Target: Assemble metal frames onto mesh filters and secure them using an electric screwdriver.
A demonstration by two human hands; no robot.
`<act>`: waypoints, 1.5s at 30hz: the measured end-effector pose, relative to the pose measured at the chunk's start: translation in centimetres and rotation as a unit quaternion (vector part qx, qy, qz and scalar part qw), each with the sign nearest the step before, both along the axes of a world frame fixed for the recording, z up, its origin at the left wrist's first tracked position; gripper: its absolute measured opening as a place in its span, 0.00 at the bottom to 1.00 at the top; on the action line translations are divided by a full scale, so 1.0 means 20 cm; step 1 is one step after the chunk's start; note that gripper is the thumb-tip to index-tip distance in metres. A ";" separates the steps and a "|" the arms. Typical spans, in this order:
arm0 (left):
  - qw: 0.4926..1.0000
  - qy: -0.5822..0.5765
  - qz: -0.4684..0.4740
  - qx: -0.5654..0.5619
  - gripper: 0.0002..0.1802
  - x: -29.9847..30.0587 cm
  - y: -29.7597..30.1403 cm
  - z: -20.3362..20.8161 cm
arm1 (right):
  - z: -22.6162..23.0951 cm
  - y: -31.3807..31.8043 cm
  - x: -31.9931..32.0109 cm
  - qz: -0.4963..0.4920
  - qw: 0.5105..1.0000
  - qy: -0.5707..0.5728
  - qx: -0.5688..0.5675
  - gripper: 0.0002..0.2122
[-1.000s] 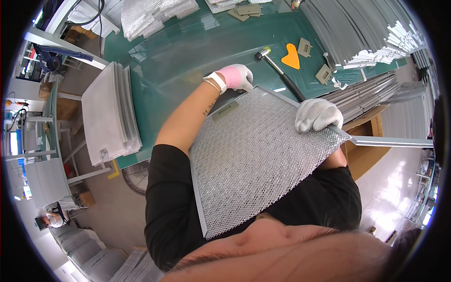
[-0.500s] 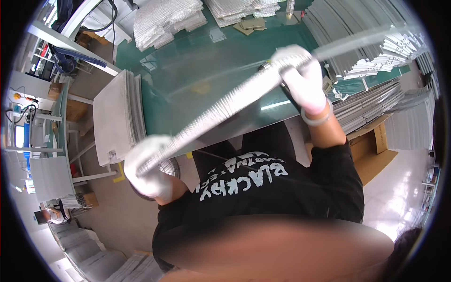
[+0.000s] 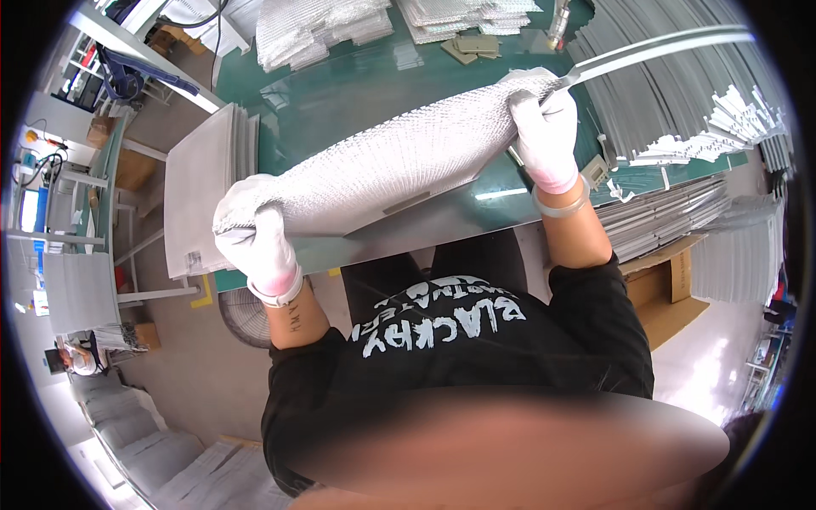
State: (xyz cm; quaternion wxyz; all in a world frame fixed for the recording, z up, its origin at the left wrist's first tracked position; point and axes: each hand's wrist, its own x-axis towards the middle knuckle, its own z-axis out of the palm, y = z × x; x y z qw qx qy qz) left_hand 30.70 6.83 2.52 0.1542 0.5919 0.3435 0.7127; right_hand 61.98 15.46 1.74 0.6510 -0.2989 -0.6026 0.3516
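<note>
Between my two white-gloved hands stretches a silvery-white sheet with a fine, bubbly or mesh-like texture [image 3: 399, 153], bowed in an arch above the green table [image 3: 331, 98]. My left hand [image 3: 263, 242] closes on its lower-left end. The other end is gripped by my right hand [image 3: 546, 136], higher up and farther away. From beside the right hand a long pale strip [image 3: 663, 53] runs out to the far right over stacked panels; whether it joins the sheet I cannot tell. A small dark-grey slot or label [image 3: 406, 203] shows near the sheet's lower edge.
Bubble-wrap pieces [image 3: 323, 30] are piled at the back, beside small beige blocks [image 3: 470, 48]. Flat white panels [image 3: 208, 191] stand at the table's left edge. Many grey panels [image 3: 654, 85] lie stacked on the right, above an open cardboard box [image 3: 667, 297]. A round fan [image 3: 245, 319] is below left.
The sheet went from a narrow, blurred roll-like band to a wider spread arch. My left hand rose slightly and both hands are steadier. The strip on the right is sharper now.
</note>
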 end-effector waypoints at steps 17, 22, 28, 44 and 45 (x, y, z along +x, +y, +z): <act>0.997 -0.024 0.059 -0.039 0.05 -0.02 0.06 -0.01 | 0.18 -0.04 -0.04 0.003 0.987 0.066 0.148 0.59; 0.993 -0.098 -0.012 -0.063 0.06 -0.04 0.09 -0.03 | 0.23 -0.04 0.05 0.008 0.989 -0.073 0.131 0.46; 0.995 -0.058 0.017 -0.083 0.06 -0.07 0.09 -0.03 | 0.53 0.00 0.17 0.056 0.886 -0.384 0.254 0.24; 0.996 -0.055 -0.042 -0.058 0.13 -0.04 -0.06 -0.04 | 0.78 -0.11 0.15 0.165 0.760 -0.549 0.306 0.18; 0.989 -0.109 -0.070 -0.076 0.14 -0.04 -0.06 -0.05 | 0.77 -0.12 0.15 0.194 0.775 -0.504 0.329 0.18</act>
